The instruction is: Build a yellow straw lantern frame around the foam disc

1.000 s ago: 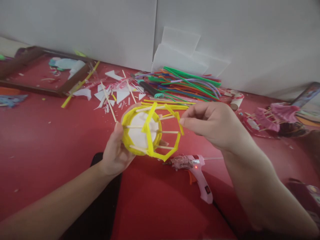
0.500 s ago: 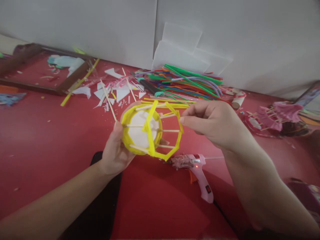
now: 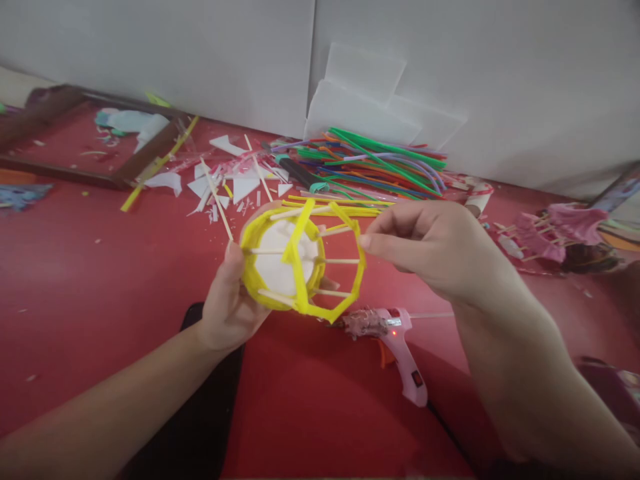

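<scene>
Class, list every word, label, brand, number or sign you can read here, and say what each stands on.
No text can be read anywhere.
Pink plastic glue gun: any marks on its small dark switch are too small to read.
Black-and-teal tool handle: too blurred to read any marking.
Round cage of yellow strips and pale wooden sticks: no lettering shows.

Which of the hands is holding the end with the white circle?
The left hand, cupped around the white circle end of the yellow frame. The right hand instead has its fingertips at the open rim.
</scene>
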A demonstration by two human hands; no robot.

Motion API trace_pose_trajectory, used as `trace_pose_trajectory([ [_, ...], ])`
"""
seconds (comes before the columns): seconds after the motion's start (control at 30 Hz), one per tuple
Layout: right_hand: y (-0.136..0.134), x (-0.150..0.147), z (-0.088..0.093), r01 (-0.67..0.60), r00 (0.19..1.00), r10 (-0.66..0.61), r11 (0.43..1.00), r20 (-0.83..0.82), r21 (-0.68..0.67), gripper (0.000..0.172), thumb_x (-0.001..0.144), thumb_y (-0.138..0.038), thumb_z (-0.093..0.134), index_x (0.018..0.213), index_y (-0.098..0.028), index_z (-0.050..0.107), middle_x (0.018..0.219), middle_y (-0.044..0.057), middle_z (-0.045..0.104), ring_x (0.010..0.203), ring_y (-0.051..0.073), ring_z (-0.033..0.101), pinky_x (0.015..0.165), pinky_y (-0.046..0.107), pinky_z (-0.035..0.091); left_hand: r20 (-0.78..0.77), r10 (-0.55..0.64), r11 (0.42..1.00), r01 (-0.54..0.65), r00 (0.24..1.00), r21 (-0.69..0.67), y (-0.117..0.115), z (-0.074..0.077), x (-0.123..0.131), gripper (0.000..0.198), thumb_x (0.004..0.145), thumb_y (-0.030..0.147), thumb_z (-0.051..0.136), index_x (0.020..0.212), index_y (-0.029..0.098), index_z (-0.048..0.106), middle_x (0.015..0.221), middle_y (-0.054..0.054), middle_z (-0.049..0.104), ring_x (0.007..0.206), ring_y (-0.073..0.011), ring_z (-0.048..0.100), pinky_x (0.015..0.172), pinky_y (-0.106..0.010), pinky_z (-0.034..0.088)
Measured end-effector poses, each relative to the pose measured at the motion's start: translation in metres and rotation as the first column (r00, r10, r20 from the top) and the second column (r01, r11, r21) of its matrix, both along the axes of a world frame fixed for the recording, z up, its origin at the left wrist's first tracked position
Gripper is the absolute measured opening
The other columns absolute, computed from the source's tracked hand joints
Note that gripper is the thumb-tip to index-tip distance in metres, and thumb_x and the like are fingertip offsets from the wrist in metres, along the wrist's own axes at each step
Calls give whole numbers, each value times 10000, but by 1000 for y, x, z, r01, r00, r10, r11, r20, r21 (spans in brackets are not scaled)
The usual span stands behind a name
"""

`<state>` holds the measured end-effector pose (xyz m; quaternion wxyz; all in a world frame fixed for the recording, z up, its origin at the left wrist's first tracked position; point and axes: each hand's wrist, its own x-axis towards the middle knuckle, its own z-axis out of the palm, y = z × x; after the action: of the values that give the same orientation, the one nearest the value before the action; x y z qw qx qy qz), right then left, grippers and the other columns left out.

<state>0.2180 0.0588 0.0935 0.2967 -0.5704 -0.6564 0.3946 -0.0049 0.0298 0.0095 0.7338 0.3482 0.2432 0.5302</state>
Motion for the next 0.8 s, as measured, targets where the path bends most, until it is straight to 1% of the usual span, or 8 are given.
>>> trace_pose_trajectory([
  [0.13,-2,4,6,-39,998,38,999,54,15,173,779,-354,783,693,-213,735,608,-10,619,526,107,484,479,276,343,-35,54,999,-55,998,-3,-1,2,1,621,827,719,699,1234,253,752,1279,-94,769,1419,-452,528,1091,-683,482],
  [0.23,-2,6,6,-59,996,59,998,69,5,188,777,-392,810,707,-222,768,604,-7,624,528,114,493,482,282,358,-51,78,997,-79,996,-18,-1,3,1,678,826,743,682,1305,264,715,1327,-94,748,1429,-447,518,1101,-669,487],
  [0.4,-1,5,3,-96,995,96,995,30,-15,267,763,-487,846,702,-235,781,620,9,646,541,132,519,485,296,394,-43,-11,1000,11,999,9,0,3,-1,677,844,751,653,1320,272,710,1357,-96,731,1393,-458,553,1049,-649,540],
  [0.5,-1,5,4,-99,995,100,995,25,-23,288,758,-505,850,702,-232,778,645,18,663,565,141,539,493,296,407,-33,-15,999,16,999,32,2,3,0,667,829,745,679,1311,285,714,1340,-80,741,1371,-450,578,1049,-648,540],
  [0.63,1,7,7,-106,994,106,994,-17,-34,313,744,-520,865,709,-228,758,626,-2,620,547,116,496,484,282,379,-18,78,997,-78,997,-21,2,9,4,665,822,704,712,1342,290,689,1328,-69,750,1404,-435,550,1097,-655,506],
  [0.7,2,9,6,-124,990,119,991,-78,-56,318,741,-518,871,728,-226,746,621,-17,592,529,101,461,470,274,354,-11,123,991,-124,992,-46,2,11,6,682,844,672,698,1407,293,636,1317,-69,755,1448,-429,503,1117,-660,489],
  [0.8,6,10,2,-181,970,157,976,-185,-120,330,724,-514,884,785,-225,738,627,-37,566,504,85,418,445,259,325,-12,152,986,-152,988,-67,3,12,7,715,887,639,641,1488,260,554,1248,-87,781,1489,-424,447,1121,-677,474],
])
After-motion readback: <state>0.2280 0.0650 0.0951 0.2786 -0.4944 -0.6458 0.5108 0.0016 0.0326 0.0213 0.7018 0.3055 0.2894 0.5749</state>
